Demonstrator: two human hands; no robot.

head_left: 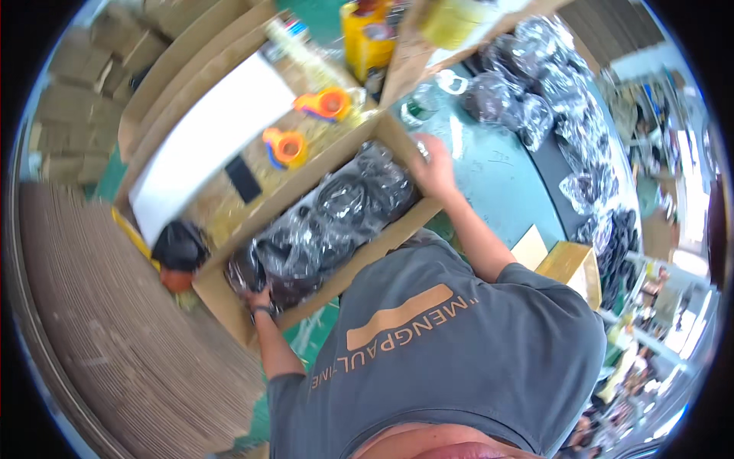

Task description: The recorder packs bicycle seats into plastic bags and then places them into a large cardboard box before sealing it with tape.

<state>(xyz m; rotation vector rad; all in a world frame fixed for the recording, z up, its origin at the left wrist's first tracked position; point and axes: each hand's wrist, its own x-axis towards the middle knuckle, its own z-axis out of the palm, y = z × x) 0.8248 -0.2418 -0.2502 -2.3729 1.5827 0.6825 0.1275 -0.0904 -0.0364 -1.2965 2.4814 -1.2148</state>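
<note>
A long open cardboard box (pixel 397 239) lies slantwise in front of me. Dark round items in clear plastic bags (pixel 325 218) fill it from end to end; their exact kind is hidden by the shiny wrap. My left hand (pixel 260 297) reaches inside the near-left end and touches the bagged items there, its fingers mostly hidden. At the opposite end, my right hand (pixel 434 167) grips the end wall of the box.
Beyond the box, two orange tape dispensers (pixel 324 105) (pixel 286 148), a black phone (pixel 243 180) and a white sheet (pixel 210 145) lie on a cardboard surface. More bagged items (pixel 527 84) cover the right side of the blue-green table (pixel 493 164). Stacked flat cardboard (pixel 115 321) stands left.
</note>
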